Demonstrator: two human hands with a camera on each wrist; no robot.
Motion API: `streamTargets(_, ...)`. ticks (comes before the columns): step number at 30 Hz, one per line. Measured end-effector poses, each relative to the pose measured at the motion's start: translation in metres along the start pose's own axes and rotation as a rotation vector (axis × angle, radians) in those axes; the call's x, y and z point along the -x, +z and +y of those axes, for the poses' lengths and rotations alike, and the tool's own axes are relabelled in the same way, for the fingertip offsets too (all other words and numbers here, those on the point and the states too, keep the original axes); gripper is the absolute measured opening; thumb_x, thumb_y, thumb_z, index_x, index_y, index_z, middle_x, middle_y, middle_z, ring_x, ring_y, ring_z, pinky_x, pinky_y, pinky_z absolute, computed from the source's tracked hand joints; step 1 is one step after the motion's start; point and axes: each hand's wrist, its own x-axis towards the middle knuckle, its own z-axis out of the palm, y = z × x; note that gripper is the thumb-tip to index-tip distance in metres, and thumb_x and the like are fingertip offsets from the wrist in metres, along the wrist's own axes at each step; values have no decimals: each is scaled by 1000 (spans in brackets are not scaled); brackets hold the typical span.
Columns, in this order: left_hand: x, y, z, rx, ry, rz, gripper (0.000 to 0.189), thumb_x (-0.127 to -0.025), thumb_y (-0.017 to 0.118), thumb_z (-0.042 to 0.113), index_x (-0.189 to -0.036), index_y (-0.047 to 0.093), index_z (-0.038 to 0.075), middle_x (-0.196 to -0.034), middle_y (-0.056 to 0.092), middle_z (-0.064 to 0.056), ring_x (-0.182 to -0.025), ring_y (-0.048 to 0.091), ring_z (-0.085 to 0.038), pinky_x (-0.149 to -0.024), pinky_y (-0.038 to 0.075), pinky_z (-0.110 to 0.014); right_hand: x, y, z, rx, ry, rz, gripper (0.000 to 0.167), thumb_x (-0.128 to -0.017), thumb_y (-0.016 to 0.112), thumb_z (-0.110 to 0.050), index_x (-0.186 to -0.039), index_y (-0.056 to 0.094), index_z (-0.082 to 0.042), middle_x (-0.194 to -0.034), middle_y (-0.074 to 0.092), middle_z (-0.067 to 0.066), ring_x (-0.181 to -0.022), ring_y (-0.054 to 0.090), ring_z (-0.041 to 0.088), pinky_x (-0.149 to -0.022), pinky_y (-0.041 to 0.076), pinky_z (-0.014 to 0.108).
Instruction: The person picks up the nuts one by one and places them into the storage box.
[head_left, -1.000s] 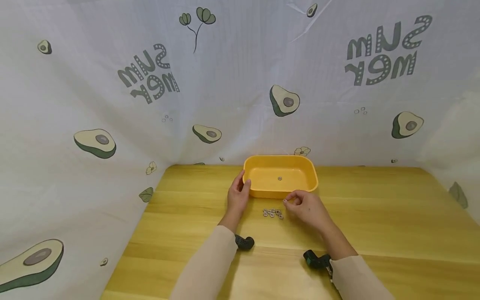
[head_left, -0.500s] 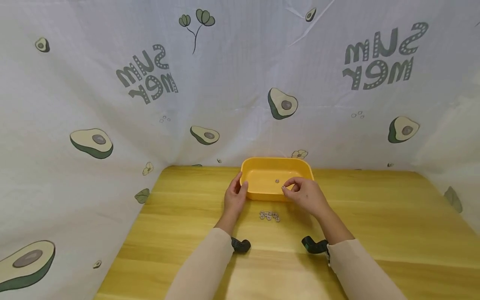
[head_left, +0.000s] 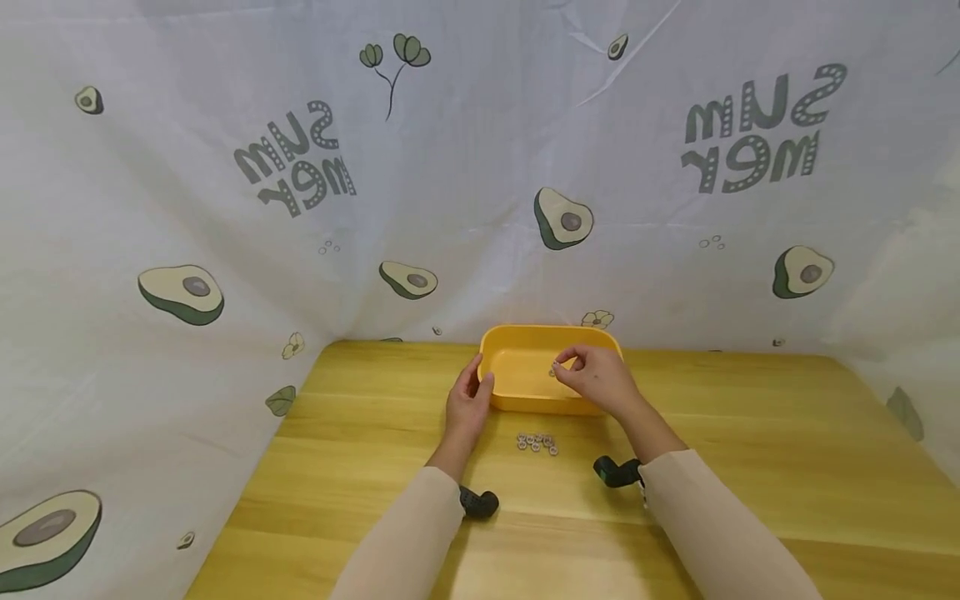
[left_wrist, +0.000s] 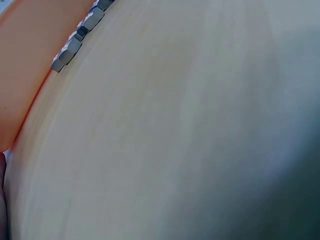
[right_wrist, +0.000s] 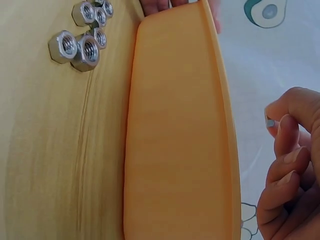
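My left hand (head_left: 468, 404) holds the left end of a yellow plastic bin (head_left: 540, 405), with the thumb at its front corner. Above the bin's inside is my right hand (head_left: 603, 379), pinching a small metal hex nut (right_wrist: 270, 123) between thumb and forefinger. The other fingers of that hand are curled in. Another nut (head_left: 551, 373) lies on the bin floor just under the fingertips. Several loose nuts (head_left: 536, 443) sit in a cluster on the table before the bin. In the left wrist view, a row of nuts (left_wrist: 70, 51) shows beside the bin's orange-looking wall (left_wrist: 35, 55).
The wooden table (head_left: 360, 467) ends at a white cloth (head_left: 480, 192) printed with avocados and lettering, close behind the bin. Black devices (head_left: 478, 503) are worn at both wrists, above the table surface.
My right hand has carried the pinched nut from the table in front of the bin, over the front rim, to above the nut inside. The left hand keeps its hold on the bin.
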Motion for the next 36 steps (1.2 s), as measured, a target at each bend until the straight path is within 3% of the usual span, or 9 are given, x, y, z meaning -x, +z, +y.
streamTargets(6,1,-2,0,-3,25,-3,49,-102,63,31,-149,55,22,-156,51,-8,-146,47,-27,-121,40,-43,-15,4,1,21,-40,1,19,-94,71,-27,-102,72,-10,-73,64,4,-55,47,16,-47,36,24)
streamTargets(14,1,-3,-1,1,18,-5,48,-102,62,30,-149,54,23,-157,50,-8,-147,46,-26,-122,39,-43,-32,11,6,-7,-16,-45,22,-96,69,-27,-105,72,-8,-80,73,8,-57,52,16,-50,40,24)
streamTargets(20,1,-2,-1,-3,26,-9,48,-103,61,30,-149,53,21,-157,50,-10,-146,46,-28,-121,39,-44,-45,15,10,-9,-6,-60,22,-95,70,-27,-105,73,-7,-81,70,7,-61,51,17,-54,41,26)
streamTargets(36,0,-1,-4,9,31,-5,48,-102,63,29,-149,55,20,-156,51,-10,-146,47,-29,-120,40,-45,-64,28,24,-10,126,-150,22,-94,70,-24,-105,73,-5,-96,70,10,-77,55,21,-64,45,26)
